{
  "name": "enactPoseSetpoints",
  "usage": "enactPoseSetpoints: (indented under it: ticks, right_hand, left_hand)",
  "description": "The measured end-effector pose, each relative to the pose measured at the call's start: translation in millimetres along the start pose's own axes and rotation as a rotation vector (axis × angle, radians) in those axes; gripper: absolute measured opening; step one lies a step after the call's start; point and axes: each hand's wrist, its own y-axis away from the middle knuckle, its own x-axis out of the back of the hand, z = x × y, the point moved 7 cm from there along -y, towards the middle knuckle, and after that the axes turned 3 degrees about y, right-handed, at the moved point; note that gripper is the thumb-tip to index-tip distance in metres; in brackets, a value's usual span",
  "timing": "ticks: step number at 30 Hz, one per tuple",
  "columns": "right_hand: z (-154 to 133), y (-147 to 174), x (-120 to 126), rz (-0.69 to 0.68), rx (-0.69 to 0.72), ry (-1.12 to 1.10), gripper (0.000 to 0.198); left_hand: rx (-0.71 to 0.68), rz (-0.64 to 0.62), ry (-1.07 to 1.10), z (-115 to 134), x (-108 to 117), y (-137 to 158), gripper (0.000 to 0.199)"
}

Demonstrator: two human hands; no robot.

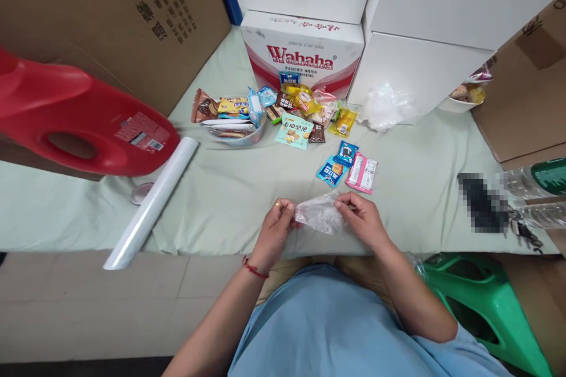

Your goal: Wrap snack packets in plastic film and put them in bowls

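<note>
Fingers (283,207) pinch a crumpled, clear plastic bag (319,216).

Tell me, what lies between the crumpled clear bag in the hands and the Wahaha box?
In the head view, snack packets lie scattered on the green cloth between the clear bag and the Wahaha box.

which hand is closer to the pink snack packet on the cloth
Right. The right hand sits just below the pink snack packet, pinching one end of a clear plastic bag. The left hand holds the bag's other end, farther to the left.
</note>
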Motion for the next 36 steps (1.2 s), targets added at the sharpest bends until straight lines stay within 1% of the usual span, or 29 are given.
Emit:
enactPoseSetpoints:
  ticks: [2, 3, 6, 7, 8, 11, 12, 13, 15, 17, 18, 19, 20, 21, 24, 25, 26, 27, 28, 30, 31, 33, 36]
  right_hand:
    - [6.6, 3.5, -5.6, 0.030, -0.103, -0.124, 0.028]
    - [8.9, 5.1, -9.5, 0.033, -0.143, -0.186, 0.030]
    - [14.6, 7.5, -17.4, 0.041, -0.255, -0.388, 0.034]
    - [16.5, 7.6, -16.9, 0.059, -0.291, -0.461, 0.035]
    - [18.4, 7.6, -14.4, 0.087, -0.324, -0.529, 0.037]
    - [23.4, 7.5, -2.2, 0.181, -0.375, -0.666, 0.039]
    - [24.7, 7.8, 0.6, 0.194, -0.382, -0.693, 0.039]
    - [25.8, 8.2, 1.6, 0.192, -0.388, -0.717, 0.038]
    - [27.6, 9.6, -0.5, 0.167, -0.399, -0.767, 0.036]
    - [29.0, 11.1, -5.5, 0.146, -0.409, -0.821, 0.035]
    - [29.3, 11.6, -7.5, 0.142, -0.411, -0.845, 0.036]
    - [29.2, 11.9, -9.0, 0.140, -0.411, -0.860, 0.036]
    - [28.6, 11.9, -9.6, 0.138, -0.404, -0.862, 0.037]
    - [27.3, 11.7, -9.3, 0.137, -0.391, -0.855, 0.036]
    - [20.3, 10.8, -6.3, 0.122, -0.322, -0.795, 0.031]
    - [17.6, 10.7, -5.4, 0.116, -0.293, -0.770, 0.029]
    - [15.2, 10.9, -4.9, 0.112, -0.265, -0.745, 0.029]
    - [13.5, 11.4, -4.9, 0.111, -0.242, -0.718, 0.028]
    - [12.3, 12.1, -5.2, 0.113, -0.223, -0.688, 0.028]
    - [10.2, 13.7, -6.8, 0.117, -0.185, -0.608, 0.027]
    - [8.2, 14.5, -8.2, 0.110, -0.160, -0.548, 0.025]
    - [1.1, 15.7, -11.4, 0.076, -0.080, -0.395, 0.020]
    - [-11.0, 17.9, -14.9, 0.036, 0.045, -0.212, 0.013]
  left_hand:
    - [0.020, 0.008, 0.113, -3.8, -11.0, 4.2, 0.053]
    - [0.020, -0.010, 0.147, -4.3, -18.3, 6.2, 0.060]
    - [0.037, -0.073, 0.153, -4.8, -33.3, 9.5, 0.095]
    - [0.053, -0.083, 0.146, -5.2, -33.9, 9.5, 0.097]
    - [0.073, -0.090, 0.143, -5.6, -32.3, 9.1, 0.090]
    - [0.102, -0.106, 0.168, -3.4, -21.8, 8.0, 0.049]
    - [0.101, -0.112, 0.188, -1.7, -18.6, 8.3, 0.038]
    - [0.105, -0.122, 0.219, -0.4, -16.9, 9.0, 0.032]
    - [0.146, -0.165, 0.306, -0.8, -19.7, 11.4, 0.030]
    - [0.200, -0.197, 0.392, -4.1, -26.3, 12.7, 0.036]
    - [0.213, -0.188, 0.412, -6.3, -28.3, 12.1, 0.039]
    - [0.200, -0.154, 0.404, -8.0, -27.9, 10.3, 0.039]
    - [0.154, -0.090, 0.365, -8.2, -24.2, 7.9, 0.039]
    - [0.079, -0.002, 0.295, -6.6, -17.7, 6.0, 0.041]
    - [-0.250, 0.294, -0.041, 12.6, 4.4, 13.1, 0.045]
    - [-0.356, 0.348, -0.153, 21.3, 6.2, 19.4, 0.041]
    - [-0.430, 0.350, -0.242, 28.3, 3.5, 25.0, 0.033]
    - [-0.464, 0.298, -0.304, 32.9, -3.5, 28.8, 0.023]
    - [-0.464, 0.209, -0.338, 35.1, -13.7, 30.8, 0.018]
    - [-0.400, 0.014, -0.344, 35.2, -37.8, 31.2, 0.021]
    - [-0.365, -0.048, -0.332, 34.9, -48.7, 30.1, 0.023]
    - [-0.332, -0.076, -0.300, 36.2, -64.2, 24.8, 0.025]
    - [-0.319, -0.043, -0.223, 35.3, -75.5, 14.1, 0.025]
